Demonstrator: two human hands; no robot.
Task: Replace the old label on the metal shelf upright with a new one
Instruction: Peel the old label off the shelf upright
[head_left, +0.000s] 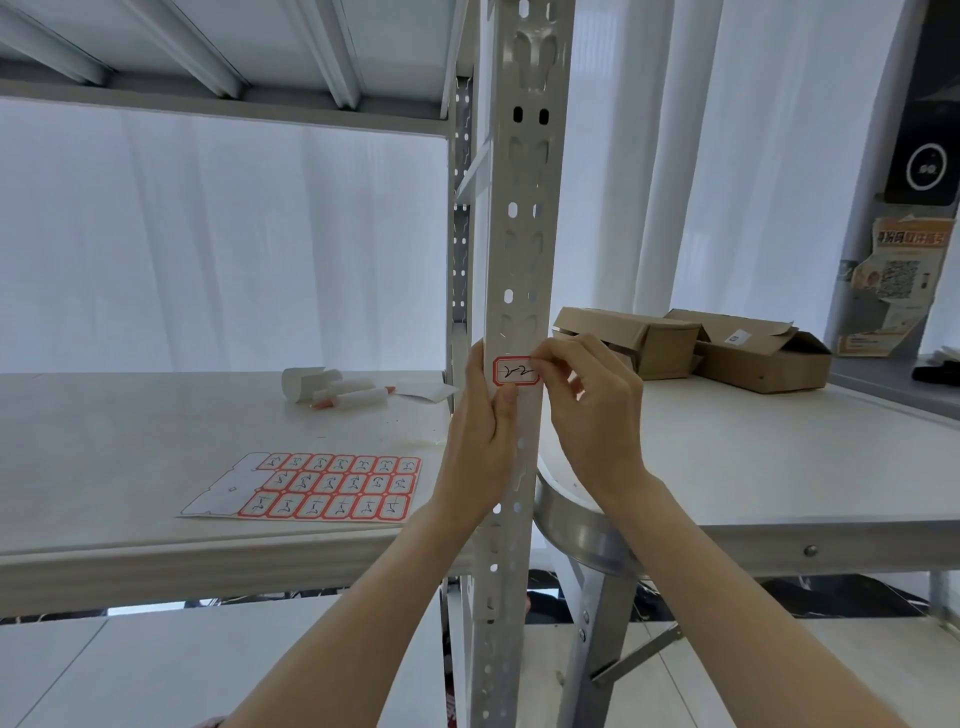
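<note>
A red-bordered label (515, 371) on the perforated shelf upright (522, 249) is pinched at its right edge by the right hand (597, 410), while the upright is gripped by the left hand (480, 441).

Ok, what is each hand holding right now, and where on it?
The right hand pinches the right edge of the red-bordered label on the upright. The left hand grips the upright just below and left of the label.
</note>
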